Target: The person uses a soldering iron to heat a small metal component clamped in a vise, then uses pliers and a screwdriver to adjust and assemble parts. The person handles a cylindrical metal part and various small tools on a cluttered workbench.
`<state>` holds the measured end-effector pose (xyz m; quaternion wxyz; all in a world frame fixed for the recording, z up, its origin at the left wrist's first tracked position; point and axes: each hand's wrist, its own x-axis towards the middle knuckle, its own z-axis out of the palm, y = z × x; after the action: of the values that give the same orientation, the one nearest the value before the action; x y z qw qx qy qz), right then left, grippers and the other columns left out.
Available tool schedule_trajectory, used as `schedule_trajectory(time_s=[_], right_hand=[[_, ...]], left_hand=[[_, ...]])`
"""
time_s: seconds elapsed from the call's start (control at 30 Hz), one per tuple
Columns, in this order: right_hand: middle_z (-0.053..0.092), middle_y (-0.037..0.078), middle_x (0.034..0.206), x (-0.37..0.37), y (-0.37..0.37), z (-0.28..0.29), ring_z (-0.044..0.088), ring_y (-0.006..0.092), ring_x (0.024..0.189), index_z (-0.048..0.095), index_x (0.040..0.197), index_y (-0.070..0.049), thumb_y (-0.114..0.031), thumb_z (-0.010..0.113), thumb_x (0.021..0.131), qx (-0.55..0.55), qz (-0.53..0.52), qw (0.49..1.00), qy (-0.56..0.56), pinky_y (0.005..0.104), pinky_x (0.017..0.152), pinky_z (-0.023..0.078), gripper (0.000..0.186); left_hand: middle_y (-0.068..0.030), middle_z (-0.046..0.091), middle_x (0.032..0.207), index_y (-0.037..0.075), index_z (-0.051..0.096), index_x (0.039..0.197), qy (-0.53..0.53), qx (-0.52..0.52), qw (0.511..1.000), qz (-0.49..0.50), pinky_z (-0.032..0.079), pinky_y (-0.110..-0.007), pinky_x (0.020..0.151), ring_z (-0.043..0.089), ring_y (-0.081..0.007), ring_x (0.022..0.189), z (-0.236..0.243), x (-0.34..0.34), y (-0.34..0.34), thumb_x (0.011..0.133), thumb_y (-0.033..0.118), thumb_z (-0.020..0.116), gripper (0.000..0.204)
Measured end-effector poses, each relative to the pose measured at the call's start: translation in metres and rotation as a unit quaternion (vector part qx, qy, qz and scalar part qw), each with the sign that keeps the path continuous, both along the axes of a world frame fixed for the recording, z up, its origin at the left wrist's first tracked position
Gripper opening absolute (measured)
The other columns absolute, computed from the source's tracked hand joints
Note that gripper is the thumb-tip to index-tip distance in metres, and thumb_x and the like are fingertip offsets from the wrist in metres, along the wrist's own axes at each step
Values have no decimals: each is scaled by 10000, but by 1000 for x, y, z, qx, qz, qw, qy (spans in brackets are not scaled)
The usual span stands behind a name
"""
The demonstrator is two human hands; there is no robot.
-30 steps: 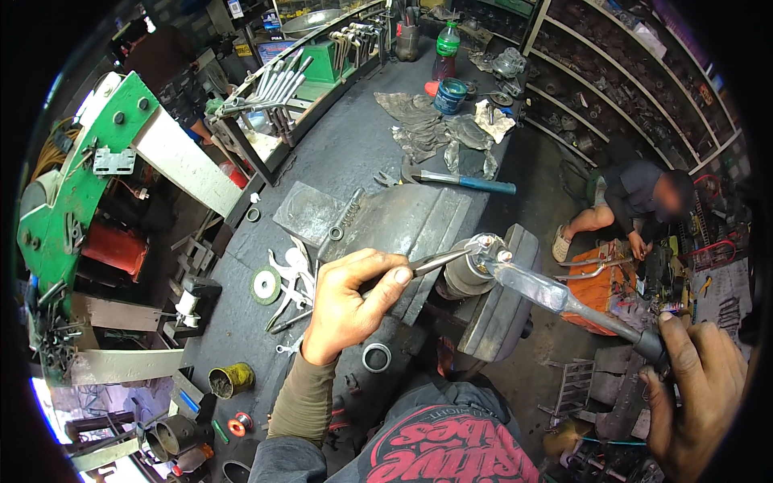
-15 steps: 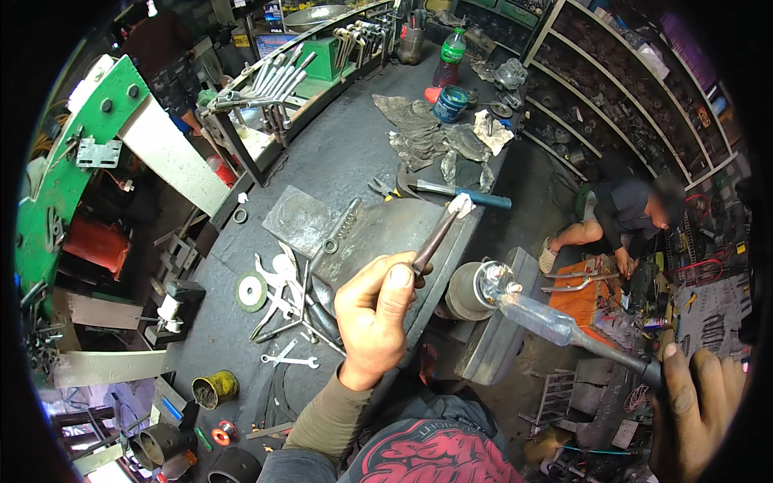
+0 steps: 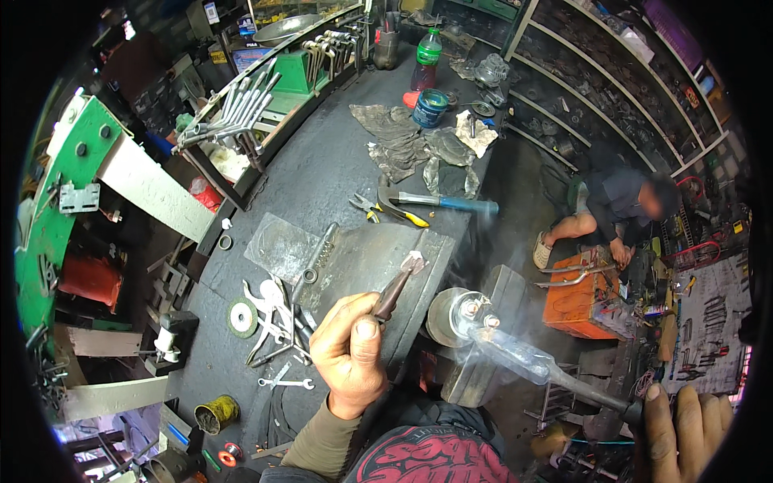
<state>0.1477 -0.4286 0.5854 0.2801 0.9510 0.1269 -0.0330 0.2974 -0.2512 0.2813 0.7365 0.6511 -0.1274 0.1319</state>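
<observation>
My left hand [image 3: 350, 346] is closed round a dark brown tapered tool [image 3: 391, 294] with whitish stuff [image 3: 413, 262] at its tip, over the bench's metal plate. My right hand [image 3: 684, 435], partly cut off by the dark rim, grips the handle of what looks like a large soldering iron [image 3: 527, 361]. Its broad grey head reaches left to a round metal part [image 3: 444, 320] with two coppery terminals on its face; the tip is at or just beside them, contact unclear. Thin smoke hangs round the head. Below the round part is a grey block [image 3: 475, 377].
On the bench lie a hammer [image 3: 447, 201], pliers [image 3: 366, 208], rags [image 3: 394, 137], a grinding disc [image 3: 242, 317] and spanners [image 3: 283, 381]. A bottle [image 3: 427, 60] and blue tub [image 3: 430, 108] stand farther back. Another person [image 3: 620, 201] crouches right by an orange box [image 3: 573, 299].
The whole view has shifted, so the bench sits farther left. The brown tool's tip is lower, over the metal plate. The iron's head is lower against the terminals, and smoke now shows.
</observation>
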Motion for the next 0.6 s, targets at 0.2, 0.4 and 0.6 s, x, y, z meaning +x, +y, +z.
schedule_trajectory(time_s=[0.2,0.4,0.6], right_hand=[[710,216,916,-2,0,-4,618,285,637,753,1184,34,-38,742,929,30,-33,999,-7,362,542,441,265],[703,208,900,-2,-1,-4,599,278,618,753,1174,36,-47,747,933,26,-23,999,-9,364,534,426,255],[697,192,879,-4,0,-4,595,261,619,750,1170,36,-84,774,932,17,-21,1000,-11,357,524,398,267]], left_hand=[[-121,692,952,-86,712,1028,-6,14,1000,-1,448,-262,634,592,-125,708,2,1,1,1058,452,586,553],[-116,678,908,-98,701,1058,5,-8,999,-31,446,-266,640,579,-130,708,-1,2,4,1041,337,630,441],[-85,679,901,-82,704,1024,6,-3,1000,-17,430,-250,618,570,-104,696,3,1,-1,1062,413,600,506]])
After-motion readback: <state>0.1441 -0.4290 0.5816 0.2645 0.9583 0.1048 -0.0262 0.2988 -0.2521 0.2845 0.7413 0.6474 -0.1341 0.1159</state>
